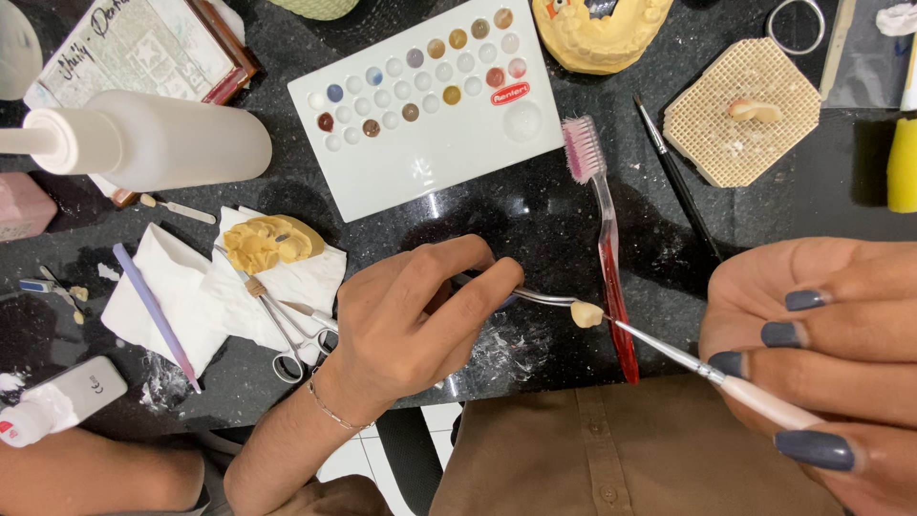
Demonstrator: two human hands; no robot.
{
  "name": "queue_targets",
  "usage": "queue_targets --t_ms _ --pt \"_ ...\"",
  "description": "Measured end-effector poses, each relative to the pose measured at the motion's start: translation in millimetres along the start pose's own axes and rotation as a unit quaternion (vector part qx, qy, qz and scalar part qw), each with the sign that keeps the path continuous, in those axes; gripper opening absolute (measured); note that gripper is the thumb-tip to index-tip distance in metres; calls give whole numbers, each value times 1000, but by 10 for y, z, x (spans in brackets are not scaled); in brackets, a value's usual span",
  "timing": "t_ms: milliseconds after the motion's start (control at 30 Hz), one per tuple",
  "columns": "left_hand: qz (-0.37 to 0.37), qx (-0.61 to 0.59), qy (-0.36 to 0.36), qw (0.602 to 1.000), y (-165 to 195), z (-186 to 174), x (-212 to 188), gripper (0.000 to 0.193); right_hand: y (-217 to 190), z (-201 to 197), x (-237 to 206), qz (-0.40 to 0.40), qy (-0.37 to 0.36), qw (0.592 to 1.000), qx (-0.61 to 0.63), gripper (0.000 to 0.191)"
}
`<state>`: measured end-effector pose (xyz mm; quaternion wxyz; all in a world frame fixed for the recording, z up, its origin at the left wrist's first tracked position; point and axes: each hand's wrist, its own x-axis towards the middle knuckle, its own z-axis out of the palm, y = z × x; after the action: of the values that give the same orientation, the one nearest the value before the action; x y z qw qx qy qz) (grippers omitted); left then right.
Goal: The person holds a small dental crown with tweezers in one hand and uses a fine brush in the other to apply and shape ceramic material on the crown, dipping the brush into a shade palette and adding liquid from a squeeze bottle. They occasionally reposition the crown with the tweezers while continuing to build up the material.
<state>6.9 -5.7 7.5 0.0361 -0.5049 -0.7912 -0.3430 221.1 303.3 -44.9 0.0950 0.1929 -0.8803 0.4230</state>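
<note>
My left hand grips a metal forceps whose tip holds a small cream tooth crown above the dark counter. My right hand, with dark painted nails, holds a fine brush with a pale handle. The brush tip touches the crown from the right. A thin bracelet sits on my left wrist.
A white palette with several colour wells lies behind. A red toothbrush lies just past the crown. Also here: a squeeze bottle, tissue with a yellow cast and forceps, a honeycomb tray, a black brush, a yellow dental model.
</note>
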Motion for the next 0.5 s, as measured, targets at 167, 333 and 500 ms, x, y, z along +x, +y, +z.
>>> queue_targets --t_ms 167,333,500 --pt "0 1 -1 1000 -3 0 -1 27 4 -2 2 -2 -1 1000 -1 10" --pt "-1 -1 -1 1000 -4 -10 -3 28 3 1 -7 -6 0 1000 -2 10" --pt "-5 0 -3 1000 9 -8 -8 27 5 0 -29 -4 -2 1000 -2 10"
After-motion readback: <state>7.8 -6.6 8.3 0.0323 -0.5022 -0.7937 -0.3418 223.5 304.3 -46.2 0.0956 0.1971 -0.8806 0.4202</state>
